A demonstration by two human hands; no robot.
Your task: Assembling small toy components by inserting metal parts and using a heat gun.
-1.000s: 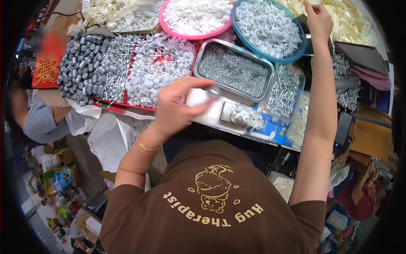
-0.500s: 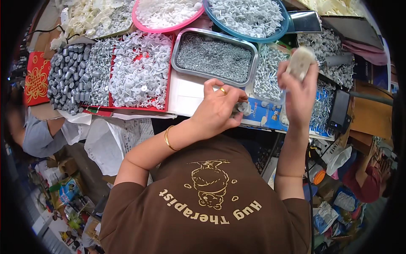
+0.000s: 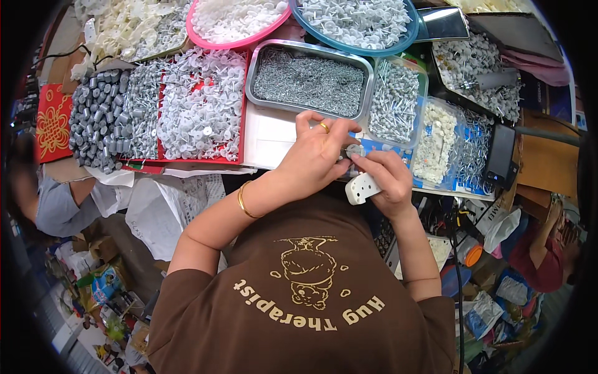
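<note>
My left hand (image 3: 316, 151), with a gold ring and a bangle, is closed in a pinch at the table's front edge. Between its fingertips sits a small greyish round part (image 3: 354, 150), partly covered by fingers. My right hand (image 3: 391, 181) has its thumb and forefinger against that same part. Its other fingers curl around a white rounded block with dark holes (image 3: 361, 189), tilted below the pinch. Just beyond my hands is a metal tray (image 3: 250, 92) of small silver pins. White plastic pieces (image 3: 436, 140) lie right of my right hand.
At left, a red box (image 3: 242, 140) holds white-headed pins, beside grey cylinders (image 3: 99, 115). A pink bowl (image 3: 205, 42) and a teal bowl (image 3: 349, 51) stand at the back. A clear tub (image 3: 423, 81) and a black device (image 3: 501, 159) are at right. Other people sit at both sides.
My right hand has come down and left from above the right-hand trays, still gripping the white block, and now meets the small part at my left fingertips. My left hand has barely moved.
</note>
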